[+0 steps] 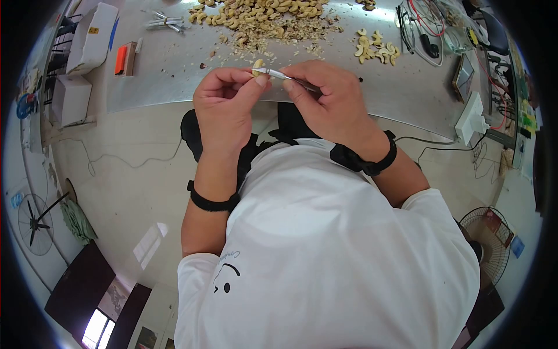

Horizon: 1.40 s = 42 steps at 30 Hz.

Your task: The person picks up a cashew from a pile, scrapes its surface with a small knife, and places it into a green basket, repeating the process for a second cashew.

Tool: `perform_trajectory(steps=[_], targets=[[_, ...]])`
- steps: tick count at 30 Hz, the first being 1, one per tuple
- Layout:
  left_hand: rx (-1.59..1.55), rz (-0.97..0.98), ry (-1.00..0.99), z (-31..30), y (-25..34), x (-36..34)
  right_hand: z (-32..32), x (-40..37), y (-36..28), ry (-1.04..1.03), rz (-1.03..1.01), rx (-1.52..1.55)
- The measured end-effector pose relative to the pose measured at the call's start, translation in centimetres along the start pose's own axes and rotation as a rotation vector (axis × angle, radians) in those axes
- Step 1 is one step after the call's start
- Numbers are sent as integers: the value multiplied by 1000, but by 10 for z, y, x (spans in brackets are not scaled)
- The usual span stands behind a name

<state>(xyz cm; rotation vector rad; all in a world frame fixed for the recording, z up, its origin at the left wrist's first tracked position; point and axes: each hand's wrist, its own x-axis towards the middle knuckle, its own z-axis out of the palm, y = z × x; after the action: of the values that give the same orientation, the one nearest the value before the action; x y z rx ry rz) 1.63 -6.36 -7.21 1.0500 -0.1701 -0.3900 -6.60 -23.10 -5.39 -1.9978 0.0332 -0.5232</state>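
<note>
Near the table's front edge, my left hand [228, 107] pinches a cashew [258, 63] upright between thumb and fingertips. My right hand [332, 98] is closed on a slim silver craft knife [275, 73], its tip pointing left against the cashew. Whether the blade has cut in is too small to tell. Beyond both hands lie a heap of cashews [279, 8] and a spread of skin flakes and broken bits [258, 42]. A smaller group of cashews [376, 49] sits apart on the right.
The metal table [168, 87] also bears several silver pen-like tools [165, 22] and an orange item [121, 60] at the left. Cables [421, 35] and a dark framed device [463, 78] are at the right. A white power strip [468, 119] hangs by the right edge.
</note>
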Motion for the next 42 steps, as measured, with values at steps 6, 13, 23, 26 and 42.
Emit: perform_trajectory(steps=[6,13,23,26,42], targets=[[-167,-90,-51,-6,2,0,1,2,1,86,83,-64],[-216,-126,-8,-2,4,2,-1,2,-6,31,17,-41],[-233,-147,-9,-4,4,-1,5,-1,-3,91,15,-90],[-252,-157,6,-5,5,-1,3,-1,0,130,48,-123],[-40,26,-36,7,5,-6,3,-3,-7,70,-52,-126]])
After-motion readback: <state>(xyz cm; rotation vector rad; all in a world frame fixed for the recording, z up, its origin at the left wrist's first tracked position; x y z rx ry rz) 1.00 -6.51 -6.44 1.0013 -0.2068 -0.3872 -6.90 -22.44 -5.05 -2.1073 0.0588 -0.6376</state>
